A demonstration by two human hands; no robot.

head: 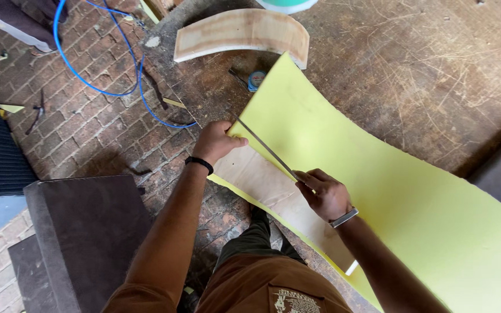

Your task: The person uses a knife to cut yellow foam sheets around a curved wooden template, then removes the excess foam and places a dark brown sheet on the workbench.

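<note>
**Asker:** Foam sheet first: where does it lie?

**Me:** Foam sheet (378, 168), pale yellow-green, lies flat across my scarred wooden workbench (436, 64), running from the upper middle down to the lower right. Its near edge hangs just over the bench edge in front of my legs.

**Asker:** And your hands on it?

**Me:** They are apart, one at each end of a thin metal straightedge (267, 149) that lies slantwise over the near corner of the sheet. My left hand (215, 141) is closed on the upper end, right at the sheet's edge. My right hand (324, 194) pinches the lower end with curled fingers and rests on the foam. Whether there is a blade in those fingers, I cannot tell.

**Asker:** What is that pale patch between your arms?

**Me:** A curved wooden template (279, 197), lying on the foam just below the straightedge, stretching from under my left hand toward my right forearm.

**Asker:** Anything else on the bench?

**Me:** A second curved wooden piece (242, 32) sits well above the sheet's top corner, and a small blue tape measure (256, 79) lies just beside the foam's upper edge.

**Asker:** And off the bench?

**Me:** A blue hose (97, 87) loops over the brick floor (88, 133) to my left, and a dark box (82, 232) stands near my left elbow.
</note>
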